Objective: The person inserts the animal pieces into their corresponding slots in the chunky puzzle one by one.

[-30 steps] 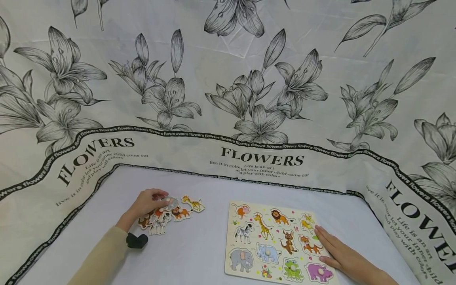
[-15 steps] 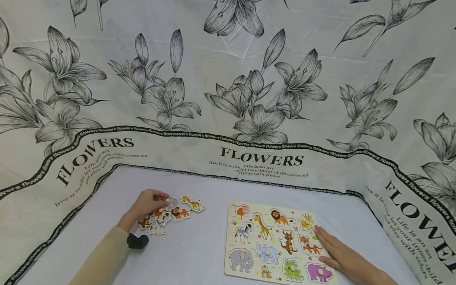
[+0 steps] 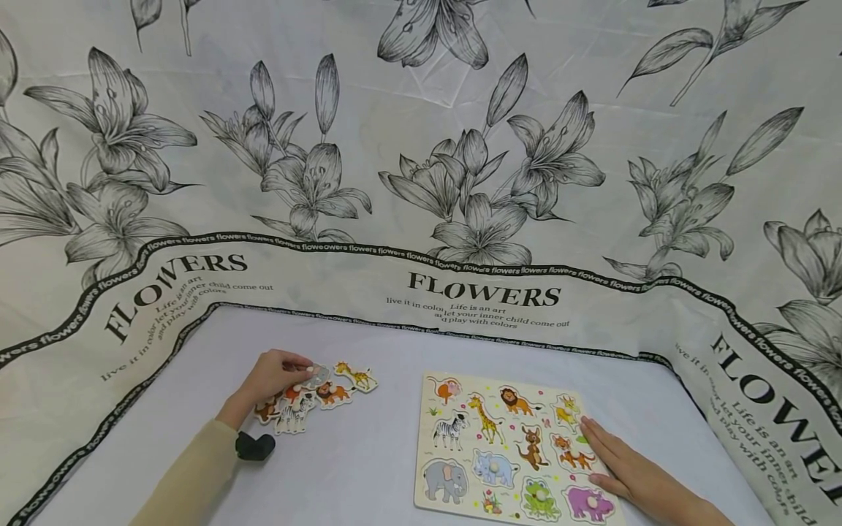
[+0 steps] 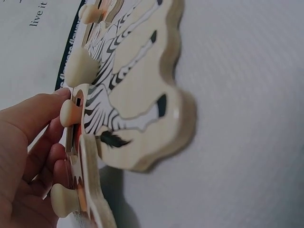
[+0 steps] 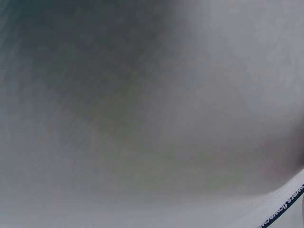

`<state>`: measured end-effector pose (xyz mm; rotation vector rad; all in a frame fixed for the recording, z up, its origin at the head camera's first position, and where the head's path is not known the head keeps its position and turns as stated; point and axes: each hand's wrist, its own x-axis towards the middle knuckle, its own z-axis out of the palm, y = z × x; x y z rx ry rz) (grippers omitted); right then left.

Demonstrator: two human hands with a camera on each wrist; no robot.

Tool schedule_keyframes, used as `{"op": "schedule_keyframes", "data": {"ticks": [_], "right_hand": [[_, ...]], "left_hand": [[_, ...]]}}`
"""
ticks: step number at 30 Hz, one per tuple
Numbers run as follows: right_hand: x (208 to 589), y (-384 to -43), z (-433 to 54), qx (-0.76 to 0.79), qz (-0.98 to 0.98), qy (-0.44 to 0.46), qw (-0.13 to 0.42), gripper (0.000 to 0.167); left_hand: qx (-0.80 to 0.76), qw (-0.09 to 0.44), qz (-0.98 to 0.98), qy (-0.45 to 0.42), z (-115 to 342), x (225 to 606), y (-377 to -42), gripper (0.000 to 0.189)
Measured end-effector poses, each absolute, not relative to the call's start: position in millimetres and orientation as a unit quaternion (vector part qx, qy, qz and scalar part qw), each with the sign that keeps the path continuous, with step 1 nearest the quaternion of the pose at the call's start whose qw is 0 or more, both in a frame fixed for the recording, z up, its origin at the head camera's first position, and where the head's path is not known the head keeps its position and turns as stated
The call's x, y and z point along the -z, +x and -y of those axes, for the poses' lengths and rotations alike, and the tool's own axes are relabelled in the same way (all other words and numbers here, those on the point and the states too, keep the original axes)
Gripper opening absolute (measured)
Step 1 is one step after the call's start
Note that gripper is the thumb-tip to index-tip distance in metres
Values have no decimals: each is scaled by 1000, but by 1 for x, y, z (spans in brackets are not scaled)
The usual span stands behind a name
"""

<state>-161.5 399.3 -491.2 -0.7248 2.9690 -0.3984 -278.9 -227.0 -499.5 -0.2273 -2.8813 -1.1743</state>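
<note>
My left hand [image 3: 272, 378] is over a cluster of wooden animal puzzle pieces, its thumb and fingers pinching the grey elephant puzzle piece [image 3: 320, 375]. Beside and below it lie a zebra piece [image 3: 294, 415], a lion piece [image 3: 334, 394] and a giraffe piece [image 3: 357, 375]. In the left wrist view the zebra piece [image 4: 137, 99] fills the middle, with several round knobs near my thumb; the elephant cannot be made out there. My right hand [image 3: 628, 467] rests, fingers straight, along the right edge of the puzzle board [image 3: 483, 383]. The right wrist view is a blur.
On the board, the blue rhino [image 3: 493, 467], green frog [image 3: 541, 497] and purple hippo [image 3: 590, 504] have knobs; the other animals show none. A white cloth [image 3: 355, 467] covers the table, and a flower-print curtain [image 3: 342, 277] stands around its back and sides.
The elephant piece has tilted slightly in my left hand, showing less of its pink ear. My right hand and the board have stayed put.
</note>
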Motion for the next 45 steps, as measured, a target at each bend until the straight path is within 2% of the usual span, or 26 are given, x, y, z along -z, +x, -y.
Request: {"op": "schedule_keyframes", "data": {"ticks": [13, 29, 45], "right_hand": [[491, -162, -400, 120, -963, -242, 20, 73], [491, -162, -399, 123, -966, -226, 34, 75], [491, -162, -399, 132, -963, -231, 33, 74]], "left_hand": [[370, 36, 925, -79, 224, 495, -275, 22], [371, 37, 924, -84, 223, 501, -280, 22], [366, 92, 922, -92, 217, 497, -271, 21]]}}
